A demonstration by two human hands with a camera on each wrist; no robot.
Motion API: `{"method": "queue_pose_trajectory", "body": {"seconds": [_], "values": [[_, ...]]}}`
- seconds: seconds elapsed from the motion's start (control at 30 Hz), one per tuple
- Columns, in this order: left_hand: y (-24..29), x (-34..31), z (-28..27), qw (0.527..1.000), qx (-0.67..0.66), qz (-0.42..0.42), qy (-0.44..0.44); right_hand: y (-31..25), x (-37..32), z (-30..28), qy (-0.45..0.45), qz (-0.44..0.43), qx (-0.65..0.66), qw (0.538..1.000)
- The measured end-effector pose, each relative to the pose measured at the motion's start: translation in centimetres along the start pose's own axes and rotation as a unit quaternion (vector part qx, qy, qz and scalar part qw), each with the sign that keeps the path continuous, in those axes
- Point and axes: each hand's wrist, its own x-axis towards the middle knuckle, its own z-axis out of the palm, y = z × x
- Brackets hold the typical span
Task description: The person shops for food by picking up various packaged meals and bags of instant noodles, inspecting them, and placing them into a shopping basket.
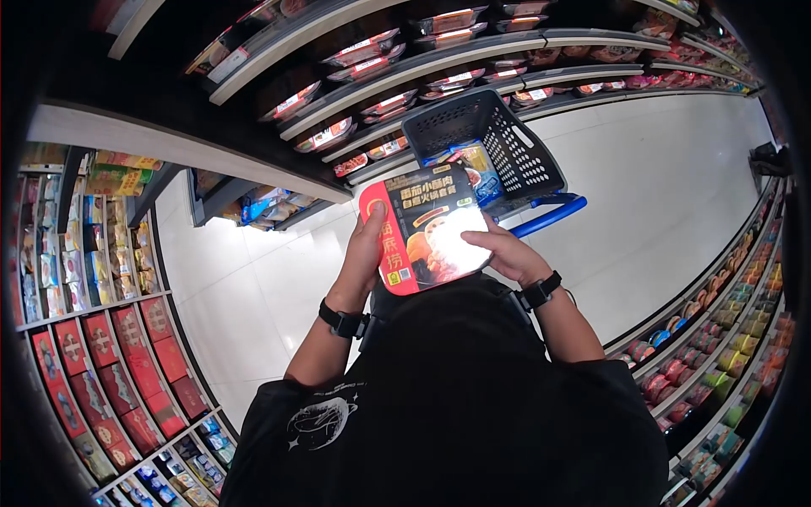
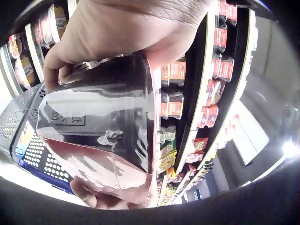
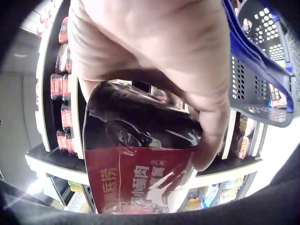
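A boxed instant hot pot meal with a red band, food picture and large Chinese print is held in front of the body, its printed face up and a bright glare on it. My left hand grips its left edge, thumb on top. On the right edge my right hand holds it, thumb lying over the glare. In the left wrist view the box shows its black plastic side in clear wrap, with fingers curled behind it. The right wrist view shows the red-printed side of the box beneath the right hand.
A dark grey shopping basket with a blue handle stands just beyond the box, holding blue and yellow packs. Shelves of packaged trays run along the far side. Red gift boxes fill shelving at left; small packages line the right shelves.
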Motion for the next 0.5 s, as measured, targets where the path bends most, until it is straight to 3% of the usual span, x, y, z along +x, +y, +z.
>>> {"method": "queue_pose_trajectory", "body": {"seconds": [0.2,0.27,0.33,0.4,0.47,0.5], "values": [[0.4,0.9,-3.8,0.997,-0.069,-0.011,-0.037,0.0,3.1,1.4,0.029,-0.021,-0.076,0.996],[-1.0,2.2,-7.5,0.999,0.0,0.034,0.026,-0.3,4.8,1.3,0.04,-0.036,-0.11,0.992],[-3.7,3.5,-13.8,0.967,0.211,0.015,0.145,-1.5,6.2,1.5,0.055,-0.015,-0.147,0.987],[-8.4,4.1,-22.1,0.922,0.35,0.08,0.148,-2.7,8.1,1.0,0.086,-0.034,-0.181,0.979],[-10.4,2.8,-27.2,0.876,0.447,0.008,0.179,-3.6,10.1,-0.6,0.172,-0.047,-0.12,0.977],[-11.1,1.9,-29.1,0.888,0.414,-0.047,0.195,-4.7,10.4,-0.6,0.201,-0.053,-0.13,0.969]]}}
